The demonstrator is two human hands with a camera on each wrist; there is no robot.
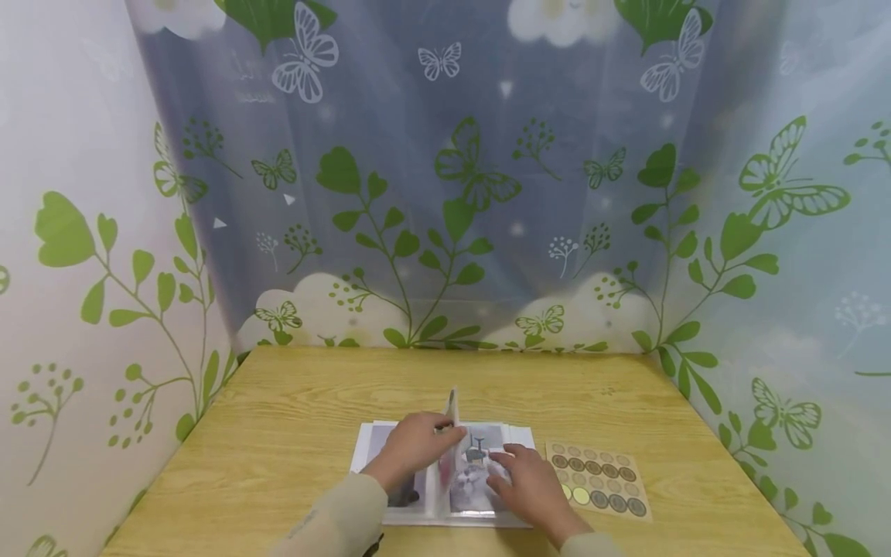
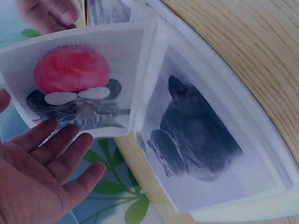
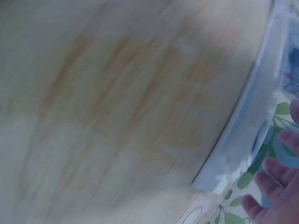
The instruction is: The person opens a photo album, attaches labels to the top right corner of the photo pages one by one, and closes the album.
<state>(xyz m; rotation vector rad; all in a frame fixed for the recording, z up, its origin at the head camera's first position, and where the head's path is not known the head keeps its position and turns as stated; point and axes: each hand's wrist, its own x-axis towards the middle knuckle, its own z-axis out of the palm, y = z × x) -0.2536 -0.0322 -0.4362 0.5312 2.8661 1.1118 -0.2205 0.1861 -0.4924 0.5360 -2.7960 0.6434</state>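
Note:
A photo album [image 1: 437,507] lies spread on the table, pictures in its clear sleeves. One album page [image 2: 126,46] stands up near the middle, showing a red round shape above a grey striped animal. My left hand [image 1: 421,442] has that page's edge between thumb and fingers; its fingers [image 2: 70,140] overlap the page's lower edge in the left wrist view. On the left-hand page is a photo of a dark animal [image 2: 196,130]. My right hand [image 1: 532,486] hovers at the right-hand page, fingers spread and loosely bent; at the right wrist view's edge they are beside the album [image 3: 252,112].
Right of the album lies a sheet of round stickers [image 1: 605,483], brown, tan and yellow. The wood-grain table [image 1: 292,402] reaches back to a curtain [image 1: 445,255] printed with leaves and butterflies, and similar cloth hangs at both sides.

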